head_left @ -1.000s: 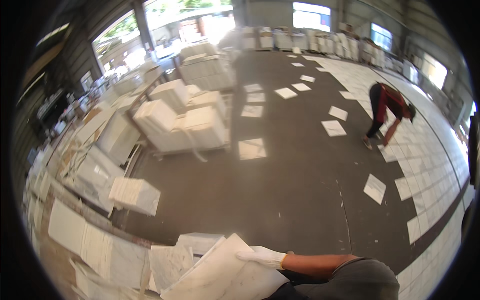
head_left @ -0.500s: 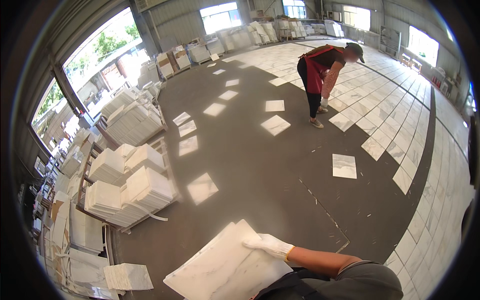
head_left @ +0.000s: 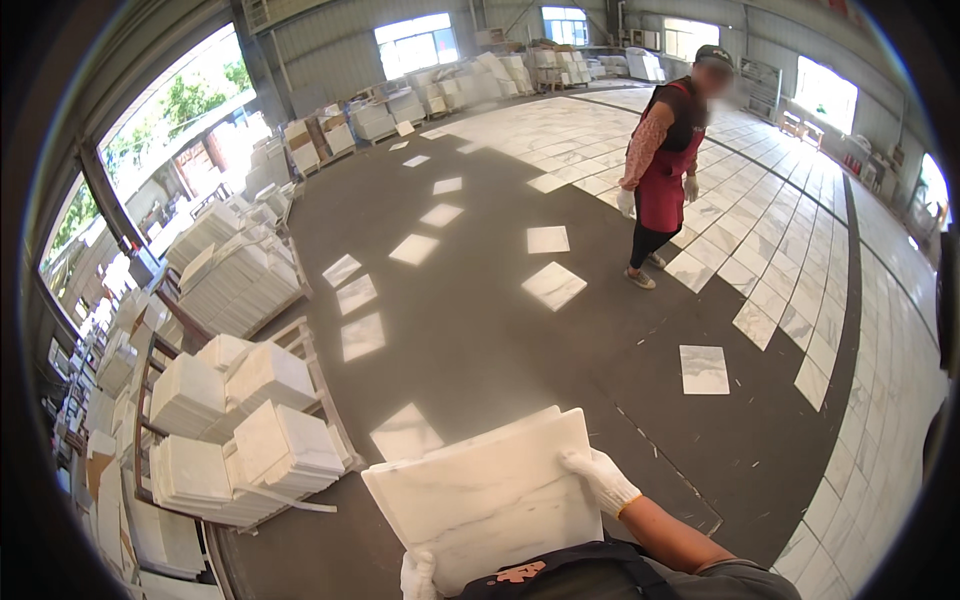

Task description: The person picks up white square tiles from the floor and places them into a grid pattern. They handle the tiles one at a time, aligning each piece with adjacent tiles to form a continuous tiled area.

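"One item at a time, left to right, please. What stands furthest left?"

"Stacked tiles (head_left: pixel 285 445), with a pale strap (head_left: pixel 300 503) trailing loose from them. Next, the left hand (head_left: pixel 422 577), white-gloved, curled at the lower left of the held slabs (head_left: pixel 490 500). The picture's lower edge cuts part of it off."

"And the slabs?"

"Between the two hands, tilted before the body; at least two, judging by the doubled upper edges. The right hand (head_left: pixel 600 480), also gloved, is closed on the right edge, thumb on the near face, its other fingers hidden behind. Further right, a loose tile (head_left: pixel 704 370) lies on the dark floor (head_left: pixel 480 340), and a co-worker (head_left: pixel 662 180) stands beside the laid tiling (head_left: pixel 765 240)."

"Risks?"

"The slabs are not squared to each other; should either grip ease, one could slide and chip a corner. They also block the view downward, so a foot could catch a loose tile. Both are my judgement."

"Markings?"

"An orange emblem (head_left: pixel 522 573) on the wearer's dark clothing (head_left: pixel 600 577), and a small pale mark on the co-worker's cap (head_left: pixel 712 53), too small to make out. No label is legible on the slabs."
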Demonstrator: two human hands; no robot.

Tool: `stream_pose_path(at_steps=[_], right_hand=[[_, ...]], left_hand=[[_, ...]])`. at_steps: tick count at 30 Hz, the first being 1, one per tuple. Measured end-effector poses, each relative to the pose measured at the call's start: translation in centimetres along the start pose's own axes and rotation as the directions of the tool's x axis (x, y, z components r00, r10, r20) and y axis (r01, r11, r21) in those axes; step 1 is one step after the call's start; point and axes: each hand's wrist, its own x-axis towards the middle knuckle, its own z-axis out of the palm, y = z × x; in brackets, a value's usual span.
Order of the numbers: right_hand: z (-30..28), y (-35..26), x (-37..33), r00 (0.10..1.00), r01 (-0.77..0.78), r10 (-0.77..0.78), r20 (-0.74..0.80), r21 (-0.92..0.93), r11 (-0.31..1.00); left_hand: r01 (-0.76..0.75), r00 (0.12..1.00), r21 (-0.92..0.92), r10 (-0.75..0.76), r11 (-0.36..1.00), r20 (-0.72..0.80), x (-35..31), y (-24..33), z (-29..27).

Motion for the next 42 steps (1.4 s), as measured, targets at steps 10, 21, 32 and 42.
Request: stream_pose_path(at_steps=[10, 21, 32, 42], right_hand=[[1.5, -14.4, 26.0, 0.993, -0.031, 0.04, 0.114, -0.086, 0.996], [11.2, -26.3, 55.1, 0.979, -0.031, 0.087, 0.184, -0.289, 0.957], [14.6, -37.0, 77.0, 0.998, 0.019, -0.023, 0.061, 0.065, 0.998], [13.6, -46.5, 103.4, 0.992, -0.003, -0.01, 0.129, 0.102, 0.995]], left_hand=[[-0.024, 0.999, -0.073, 0.021, 0.997, -0.043, 27.5, 9.0, 5.5], [-0.141, 0.964, -0.281, 0.067, 0.949, -0.256, 52.8, 15.0, 4.1], [-0.002, 1.0, -0.25, 0.003, 0.968, 0.005, 84.3, 28.3, 2.1], [0.111, 0.994, -0.065, -0.11, 0.992, 0.015, 110.8, 37.6, 9.5]])
